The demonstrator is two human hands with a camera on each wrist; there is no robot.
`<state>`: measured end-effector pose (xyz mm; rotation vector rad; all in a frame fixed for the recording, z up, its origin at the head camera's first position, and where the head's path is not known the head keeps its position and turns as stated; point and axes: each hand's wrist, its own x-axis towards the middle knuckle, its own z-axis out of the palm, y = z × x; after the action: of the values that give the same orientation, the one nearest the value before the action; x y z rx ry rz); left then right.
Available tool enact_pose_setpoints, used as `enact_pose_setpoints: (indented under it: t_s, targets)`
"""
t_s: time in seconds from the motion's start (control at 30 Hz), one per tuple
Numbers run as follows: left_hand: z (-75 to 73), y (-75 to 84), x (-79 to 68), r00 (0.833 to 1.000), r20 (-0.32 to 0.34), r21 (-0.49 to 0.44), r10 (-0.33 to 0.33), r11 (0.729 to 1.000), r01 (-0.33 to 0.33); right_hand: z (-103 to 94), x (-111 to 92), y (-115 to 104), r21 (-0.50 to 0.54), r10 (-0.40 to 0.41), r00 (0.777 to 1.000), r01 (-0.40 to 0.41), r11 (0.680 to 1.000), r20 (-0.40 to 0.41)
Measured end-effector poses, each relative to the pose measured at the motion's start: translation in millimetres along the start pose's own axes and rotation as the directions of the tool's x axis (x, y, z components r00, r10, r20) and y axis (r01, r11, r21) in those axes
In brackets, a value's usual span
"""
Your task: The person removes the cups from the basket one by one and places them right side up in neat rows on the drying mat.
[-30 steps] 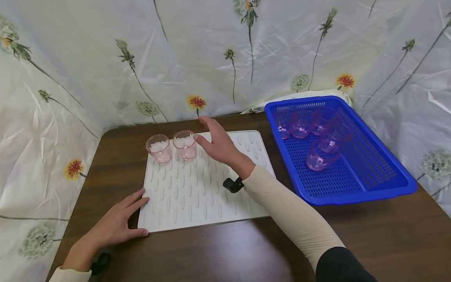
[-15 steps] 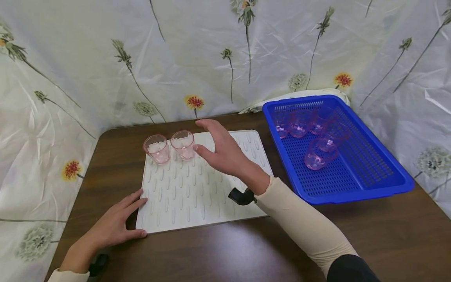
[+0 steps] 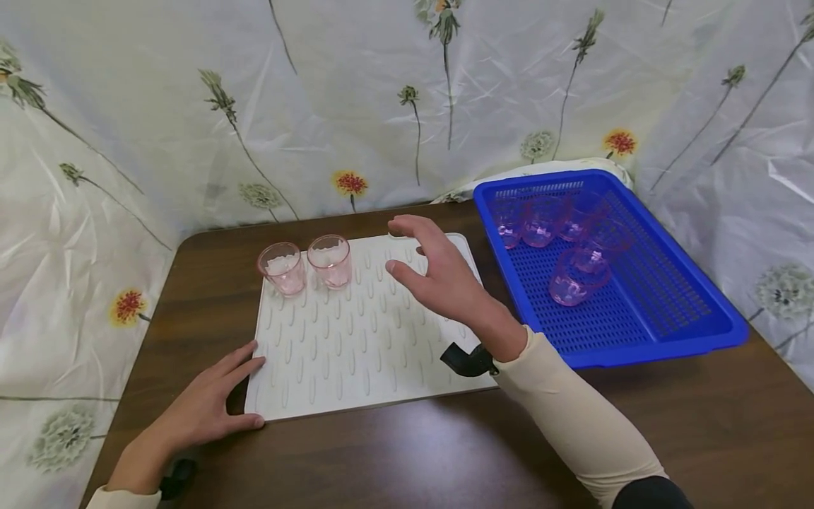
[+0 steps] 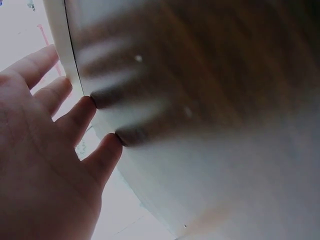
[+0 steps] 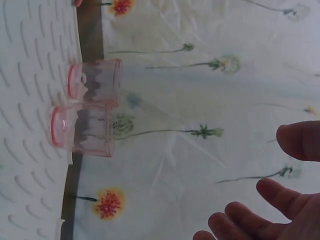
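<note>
Two clear pink glasses stand upright side by side at the far left corner of a white ridged mat [image 3: 331, 353]: a left glass [image 3: 284, 271] and a right glass [image 3: 331, 263]. Over the mat's right half hovers my right hand [image 3: 441, 276], thumb and fingers spread apart, holding nothing. The right wrist view has this hand's fingertips [image 5: 272, 197] well apart from both glasses. At the mat's near left corner rests my left hand [image 3: 200, 403], its fingers stretched out and the fingertips right at the mat's edge.
A blue perforated basket [image 3: 642, 357] stands to the right of the mat, with several pink glasses [image 3: 575, 279] inside. The dark wooden table [image 3: 407, 452] meets a flower-print sheet [image 3: 356, 106] hung behind and along both sides.
My right hand has drawn away from the right glass, moving rightward toward the basket. The left hand keeps its place at the mat's edge, and both glasses stay put.
</note>
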<state>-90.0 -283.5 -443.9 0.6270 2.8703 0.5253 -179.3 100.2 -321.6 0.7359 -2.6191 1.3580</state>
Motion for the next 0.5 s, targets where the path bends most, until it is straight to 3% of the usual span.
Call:
enact_pose_setpoints:
  t_s: [0.2,0.5]
  targets:
    - [-0.5,1.0,0.4,1.000,0.003,-0.003,0.001,1.000,-0.001,-24.2,-9,16,-0.018,0.052,0.999,-0.052,0.998,-0.008]
    - [-1.4,0.5,0.0,1.000,0.012,-0.002,-0.008,1.000,0.008,-86.6,-21,47,-0.031,0.203,0.976,-0.206,0.978,-0.080]
